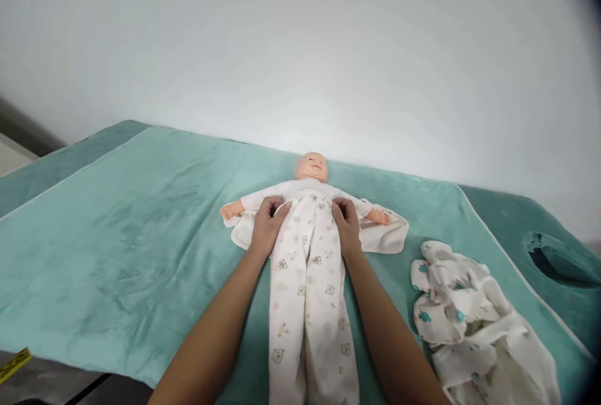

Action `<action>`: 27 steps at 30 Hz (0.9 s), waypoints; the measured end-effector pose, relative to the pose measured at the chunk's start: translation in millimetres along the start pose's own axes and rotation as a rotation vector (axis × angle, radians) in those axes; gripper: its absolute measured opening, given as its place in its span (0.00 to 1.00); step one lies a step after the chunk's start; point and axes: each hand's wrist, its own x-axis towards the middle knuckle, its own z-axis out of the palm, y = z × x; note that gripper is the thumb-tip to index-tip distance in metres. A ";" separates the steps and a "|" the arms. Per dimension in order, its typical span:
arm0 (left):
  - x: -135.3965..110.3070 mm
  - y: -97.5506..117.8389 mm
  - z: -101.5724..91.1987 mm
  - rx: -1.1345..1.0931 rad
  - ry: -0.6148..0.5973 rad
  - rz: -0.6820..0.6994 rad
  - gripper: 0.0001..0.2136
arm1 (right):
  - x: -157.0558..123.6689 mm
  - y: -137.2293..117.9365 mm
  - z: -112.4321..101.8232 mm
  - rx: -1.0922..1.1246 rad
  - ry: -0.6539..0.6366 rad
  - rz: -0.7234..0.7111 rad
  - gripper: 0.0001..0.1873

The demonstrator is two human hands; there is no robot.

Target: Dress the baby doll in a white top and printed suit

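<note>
Printed trousers point(323, 280), gripped between left hand point(270, 228) and right hand point(347, 228), could skew over the doll point(311, 170) if tugged unevenly.

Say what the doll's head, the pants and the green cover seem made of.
Head: probably vinyl or similar plastic, smooth, with molded features.
Pants: likely cotton knit, matte, draping in soft folds.
Cover: apparently plush, velvety fabric, its nap showing darker patches.

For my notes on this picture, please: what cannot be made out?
In the head view:
Lower body of the doll: hidden by the patterned trousers.
Trousers' lower ends: cut off by the bottom edge.
Shape of the crumpled cloth: hidden in its folds.
Marks on the yellow strip: too small.
</note>
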 end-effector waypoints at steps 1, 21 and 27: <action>-1.2 2.9 0.2 0.018 -0.010 0.012 0.13 | 0.3 0.2 -1.2 0.017 -0.018 0.011 0.11; -5.8 22.2 -50.3 0.267 -0.589 0.022 0.18 | -7.8 -13.6 -15.6 0.090 -0.194 0.202 0.31; -49.4 8.0 -37.9 0.267 -0.246 0.052 0.16 | -33.8 -21.1 -40.6 0.042 -0.401 0.065 0.24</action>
